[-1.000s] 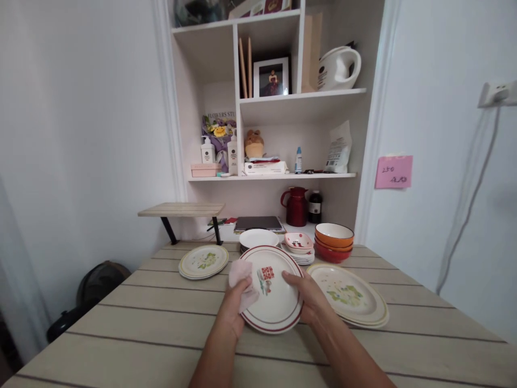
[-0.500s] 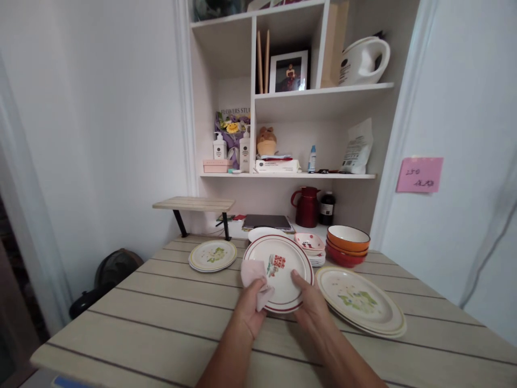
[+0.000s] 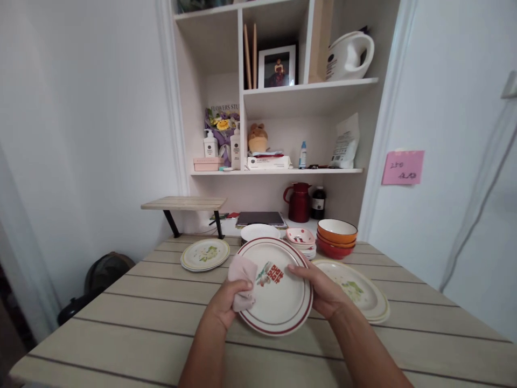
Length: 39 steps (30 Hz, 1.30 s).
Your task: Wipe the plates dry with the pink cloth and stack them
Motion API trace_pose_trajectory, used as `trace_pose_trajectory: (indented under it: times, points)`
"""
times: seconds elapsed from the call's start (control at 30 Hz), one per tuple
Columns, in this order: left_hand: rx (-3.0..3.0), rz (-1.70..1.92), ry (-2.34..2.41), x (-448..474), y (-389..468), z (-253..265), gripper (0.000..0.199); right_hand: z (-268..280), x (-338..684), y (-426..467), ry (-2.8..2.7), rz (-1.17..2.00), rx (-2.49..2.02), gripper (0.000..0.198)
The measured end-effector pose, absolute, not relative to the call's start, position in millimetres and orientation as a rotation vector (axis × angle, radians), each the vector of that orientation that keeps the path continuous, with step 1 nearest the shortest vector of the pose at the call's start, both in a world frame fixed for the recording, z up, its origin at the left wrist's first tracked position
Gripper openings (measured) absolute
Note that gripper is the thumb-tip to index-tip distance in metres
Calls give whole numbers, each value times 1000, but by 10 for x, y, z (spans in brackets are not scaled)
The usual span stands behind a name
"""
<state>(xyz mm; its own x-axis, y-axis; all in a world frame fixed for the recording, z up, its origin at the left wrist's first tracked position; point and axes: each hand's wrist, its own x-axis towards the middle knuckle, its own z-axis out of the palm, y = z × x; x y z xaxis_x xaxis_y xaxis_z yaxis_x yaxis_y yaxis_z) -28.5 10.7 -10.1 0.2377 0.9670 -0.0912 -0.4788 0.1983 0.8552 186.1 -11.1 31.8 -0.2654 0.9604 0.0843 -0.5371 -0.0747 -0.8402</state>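
Observation:
A white plate (image 3: 278, 307) with dark red rim lines and a red printed character is held up above the table, tilted toward me. My left hand (image 3: 228, 302) grips a pale pink cloth (image 3: 242, 269), which is folded over the plate's left edge. On the opposite side, my right hand (image 3: 323, 285) holds the plate's right edge, thumb on its face and the other fingers behind, mostly hidden. Oval plates (image 3: 367, 293) with a green leaf pattern lie stacked beyond my right hand, partly covered by it. Smaller plates of that pattern (image 3: 205, 254) rest at the left.
Behind the held plate stand white plates (image 3: 260, 233), small pink-and-white dishes (image 3: 301, 237) and stacked orange and red bowls (image 3: 337, 237). A small raised wooden shelf (image 3: 183, 203) stands at the table's back left. A red jug (image 3: 299, 202) and a dark bottle (image 3: 318, 202) are farther back.
The plate has turned a little, its printed character now tilted, and sits slightly lower. My right hand has shifted up along its right edge. The cloth stays at the left edge. The view has moved right.

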Motion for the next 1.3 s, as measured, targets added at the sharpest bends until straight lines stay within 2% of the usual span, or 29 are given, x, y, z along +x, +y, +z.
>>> trace_pose_trajectory:
  times: [0.33,0.53,0.77,1.07,1.3]
  points:
    - [1001,1041,780,-276,61,-89,47,380,2009,-155,-1123,1513,-870,83]
    - [1019,1024,789,-263,61,-75,51,277,1921,-103,-1152,1628,-862,63]
    - [890,1089,856,-202,107,-107,39,150,1809,28,-963,1533,-914,48]
    - [660,1231,797,-144,191,-157,37,30,1600,82,-652,1398,-843,63]
    - [563,1318,756,-137,219,-195,36,-57,1479,85,-577,1343,-778,63]
